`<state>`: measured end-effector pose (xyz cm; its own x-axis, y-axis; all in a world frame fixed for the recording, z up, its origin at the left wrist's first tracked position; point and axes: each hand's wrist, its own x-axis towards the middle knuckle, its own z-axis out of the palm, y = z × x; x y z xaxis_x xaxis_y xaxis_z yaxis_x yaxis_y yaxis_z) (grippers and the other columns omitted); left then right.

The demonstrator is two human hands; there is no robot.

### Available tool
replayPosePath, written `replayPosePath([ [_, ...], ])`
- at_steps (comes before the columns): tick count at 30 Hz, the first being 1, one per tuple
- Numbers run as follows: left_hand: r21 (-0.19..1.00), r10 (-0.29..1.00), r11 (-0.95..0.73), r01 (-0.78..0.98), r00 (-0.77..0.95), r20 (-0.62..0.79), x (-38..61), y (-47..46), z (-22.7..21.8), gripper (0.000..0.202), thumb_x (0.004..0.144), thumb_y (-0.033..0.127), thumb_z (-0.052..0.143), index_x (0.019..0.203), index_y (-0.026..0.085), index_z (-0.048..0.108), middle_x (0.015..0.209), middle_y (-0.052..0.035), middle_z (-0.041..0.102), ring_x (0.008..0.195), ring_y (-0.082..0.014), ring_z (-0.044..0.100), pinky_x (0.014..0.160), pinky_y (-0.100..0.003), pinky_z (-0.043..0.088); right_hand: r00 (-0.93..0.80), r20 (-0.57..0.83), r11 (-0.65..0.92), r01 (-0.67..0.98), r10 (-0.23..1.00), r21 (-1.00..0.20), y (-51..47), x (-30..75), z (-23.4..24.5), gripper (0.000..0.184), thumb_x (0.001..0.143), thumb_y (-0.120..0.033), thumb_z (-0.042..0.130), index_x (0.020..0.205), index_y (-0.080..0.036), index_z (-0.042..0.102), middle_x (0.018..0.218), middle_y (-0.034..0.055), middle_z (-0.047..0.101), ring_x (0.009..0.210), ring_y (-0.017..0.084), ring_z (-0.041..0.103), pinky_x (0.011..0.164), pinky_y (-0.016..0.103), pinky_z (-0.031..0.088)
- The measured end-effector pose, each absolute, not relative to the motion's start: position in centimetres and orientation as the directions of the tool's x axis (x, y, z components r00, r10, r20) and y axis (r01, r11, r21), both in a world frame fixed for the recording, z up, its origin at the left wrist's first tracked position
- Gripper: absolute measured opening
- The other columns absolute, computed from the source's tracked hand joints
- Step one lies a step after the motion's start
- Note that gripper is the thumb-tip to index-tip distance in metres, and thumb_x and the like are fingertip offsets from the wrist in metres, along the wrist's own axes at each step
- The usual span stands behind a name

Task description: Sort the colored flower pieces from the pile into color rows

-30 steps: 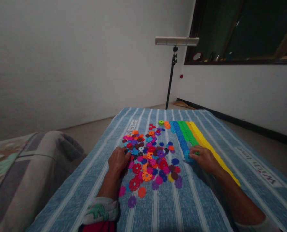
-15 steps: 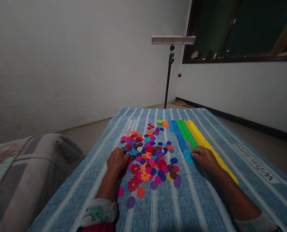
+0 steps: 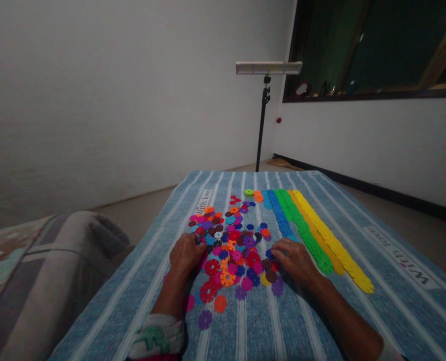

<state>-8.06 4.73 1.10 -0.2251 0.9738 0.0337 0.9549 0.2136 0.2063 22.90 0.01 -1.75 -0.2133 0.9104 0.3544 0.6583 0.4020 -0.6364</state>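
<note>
Loose plastic snowflake discs (image 3: 227, 279) in many colours lie in a spread pile on the striped cloth. My left hand (image 3: 186, 253) rests at the pile's left edge with its fingers curled. What its fingertips hold, if anything, is hidden. At the right side of the pile, my right hand (image 3: 293, 258) pinches at a dark blue snowflake disc (image 3: 269, 254), partly covered by the fingertips. Beyond that hand run overlapping rows of discs: a blue row (image 3: 278, 213), a green row (image 3: 308, 241), an orange-yellow row (image 3: 326, 250) and a yellow row (image 3: 338, 249). The blue row's near end is light blue.
A blue-and-white striped cloth (image 3: 241, 336) covers the table. Lime green discs (image 3: 249, 192) and orange discs (image 3: 258, 196) lie at the rows' far end. A lamp on a black stand (image 3: 261, 125) rises behind the table. Left stands a piece of furniture draped in grey cloth (image 3: 72, 260).
My right hand has moved left from the blue row's near end to the dark blue disc by the pile. My left hand has stayed almost in place. The view has tilted slightly.
</note>
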Motion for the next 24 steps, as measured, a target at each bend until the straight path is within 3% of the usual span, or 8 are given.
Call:
replayPosePath([
  [8,0.148,0.98,0.2,0.969,-0.201,-0.008,-7.4,3.8,1.7,0.04,0.08,0.048,0.055,0.102,0.019,0.071,0.108,-0.015,0.072,0.099,-0.0314,0.067,0.07,-0.033,0.048,-0.233,0.357,0.42,0.629,0.905,-0.654,-0.7,21.8,-2.4,0.029,0.089,-0.028,0.047,0.07,-0.02,0.068,0.077,0.0039,0.068,0.076,0.017,0.064,0.073,0.028,0.045],
  [14,0.177,0.99,0.139,0.974,-0.138,-0.015,-7.2,3.2,1.7,0.031,0.079,0.039,0.058,0.101,0.024,0.073,0.108,-0.0105,0.073,0.099,-0.0284,0.067,0.074,-0.031,0.049,-0.232,0.316,0.391,0.6,0.92,-0.698,-1.1,22.0,-3.1,0.03,0.088,-0.032,0.047,0.072,-0.021,0.07,0.081,0.004,0.07,0.078,0.019,0.065,0.074,0.029,0.045],
  [24,0.3,0.989,0.148,0.942,-0.141,-0.045,-7.4,3.8,0.9,0.033,0.073,0.017,0.061,0.103,0.02,0.073,0.113,-0.0084,0.072,0.102,-0.024,0.066,0.078,-0.028,0.047,-0.24,0.282,0.371,0.596,0.929,-0.713,-1.5,21.8,-2.7,0.032,0.088,-0.035,0.046,0.068,-0.021,0.066,0.075,0.0029,0.067,0.073,0.018,0.063,0.071,0.029,0.045],
])
